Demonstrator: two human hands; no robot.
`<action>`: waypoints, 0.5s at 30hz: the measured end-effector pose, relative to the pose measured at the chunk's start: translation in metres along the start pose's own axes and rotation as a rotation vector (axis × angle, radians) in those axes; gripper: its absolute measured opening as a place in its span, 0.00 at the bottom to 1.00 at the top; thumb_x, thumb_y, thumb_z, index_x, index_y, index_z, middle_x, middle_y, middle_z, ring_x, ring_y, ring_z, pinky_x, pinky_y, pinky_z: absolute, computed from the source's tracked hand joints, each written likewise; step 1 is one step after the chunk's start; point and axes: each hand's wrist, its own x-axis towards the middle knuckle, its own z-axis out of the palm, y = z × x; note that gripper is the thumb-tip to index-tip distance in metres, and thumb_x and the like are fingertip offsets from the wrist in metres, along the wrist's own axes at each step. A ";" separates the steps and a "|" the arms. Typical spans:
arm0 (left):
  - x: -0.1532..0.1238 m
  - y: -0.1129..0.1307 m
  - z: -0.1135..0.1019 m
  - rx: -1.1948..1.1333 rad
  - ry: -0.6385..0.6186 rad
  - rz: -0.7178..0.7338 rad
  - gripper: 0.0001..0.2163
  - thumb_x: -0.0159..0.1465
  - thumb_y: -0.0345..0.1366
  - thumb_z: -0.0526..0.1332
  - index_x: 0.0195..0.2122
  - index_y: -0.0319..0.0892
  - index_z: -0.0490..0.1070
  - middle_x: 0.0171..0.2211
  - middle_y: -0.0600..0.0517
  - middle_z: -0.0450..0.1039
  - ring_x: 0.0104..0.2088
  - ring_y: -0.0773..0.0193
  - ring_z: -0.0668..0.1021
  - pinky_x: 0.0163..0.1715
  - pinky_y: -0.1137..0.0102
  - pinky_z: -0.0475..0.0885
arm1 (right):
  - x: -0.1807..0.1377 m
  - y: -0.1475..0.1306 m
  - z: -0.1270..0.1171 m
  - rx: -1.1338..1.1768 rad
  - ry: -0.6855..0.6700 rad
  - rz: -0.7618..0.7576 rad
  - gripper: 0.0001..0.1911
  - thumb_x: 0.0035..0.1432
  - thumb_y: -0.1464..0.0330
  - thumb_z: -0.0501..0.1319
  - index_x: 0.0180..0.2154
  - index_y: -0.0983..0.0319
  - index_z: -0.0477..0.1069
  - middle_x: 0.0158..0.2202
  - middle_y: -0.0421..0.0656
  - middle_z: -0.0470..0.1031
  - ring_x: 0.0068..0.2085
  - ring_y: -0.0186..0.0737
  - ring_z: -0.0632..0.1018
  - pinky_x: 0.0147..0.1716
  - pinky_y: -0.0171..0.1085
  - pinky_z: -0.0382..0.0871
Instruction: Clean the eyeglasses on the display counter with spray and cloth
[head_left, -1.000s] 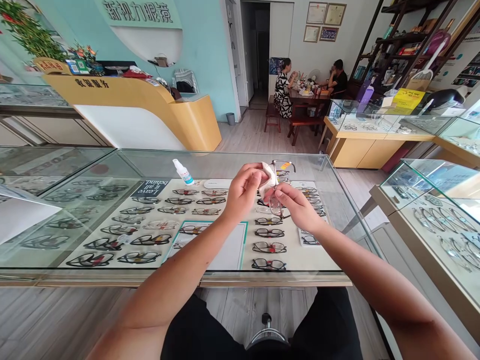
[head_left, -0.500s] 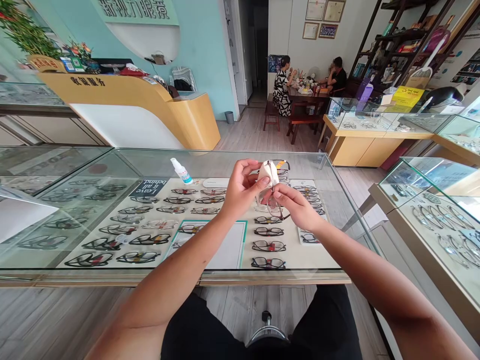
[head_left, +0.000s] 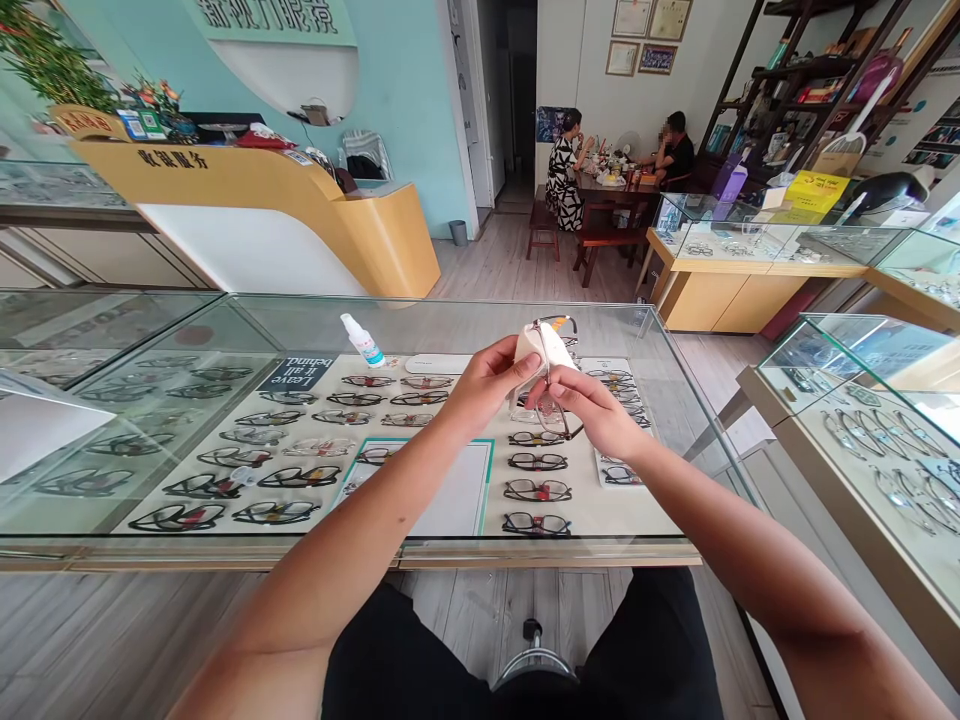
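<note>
Above a glass display counter [head_left: 675, 400] I hold a pair of thin-framed glasses [head_left: 556, 400] upright between both hands. My left hand [head_left: 484, 385] pinches a small white cloth [head_left: 541, 348] against the upper lens. My right hand [head_left: 592, 410] grips the lower part of the frame. One temple with an orange tag sticks out at the top. A small white spray bottle [head_left: 362, 341] with a blue label lies on the glass to the left of my hands.
Under the glass lie several rows of glasses [head_left: 300, 440] on a white tray. More glass cases [head_left: 862, 400] stand at the right, and a yellow curved reception desk [head_left: 300, 210] behind. Two people [head_left: 615, 155] sit at a table in the back.
My left hand has slid the cloth slightly downward along the lens and the glasses have tilted a little; the hands stay in the same place above the counter.
</note>
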 end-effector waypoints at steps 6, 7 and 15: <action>-0.003 0.004 0.001 -0.038 -0.168 -0.024 0.24 0.68 0.57 0.77 0.52 0.42 0.83 0.24 0.56 0.75 0.23 0.66 0.74 0.29 0.68 0.70 | 0.001 -0.002 -0.001 0.050 -0.017 0.030 0.20 0.79 0.50 0.61 0.38 0.56 0.75 0.42 0.44 0.81 0.43 0.45 0.75 0.51 0.46 0.70; -0.003 0.005 0.001 -0.052 -0.194 -0.027 0.24 0.69 0.57 0.77 0.53 0.42 0.82 0.23 0.56 0.75 0.22 0.66 0.74 0.29 0.68 0.71 | 0.002 -0.003 -0.001 0.065 -0.019 0.034 0.20 0.79 0.51 0.62 0.37 0.56 0.74 0.41 0.44 0.82 0.42 0.46 0.75 0.50 0.46 0.70; -0.003 0.007 -0.001 -0.116 -0.316 -0.022 0.21 0.74 0.52 0.73 0.57 0.42 0.76 0.26 0.55 0.79 0.23 0.65 0.78 0.31 0.68 0.74 | 0.003 0.003 -0.003 0.172 -0.030 0.096 0.16 0.77 0.55 0.61 0.38 0.57 0.77 0.40 0.44 0.82 0.45 0.48 0.76 0.51 0.45 0.67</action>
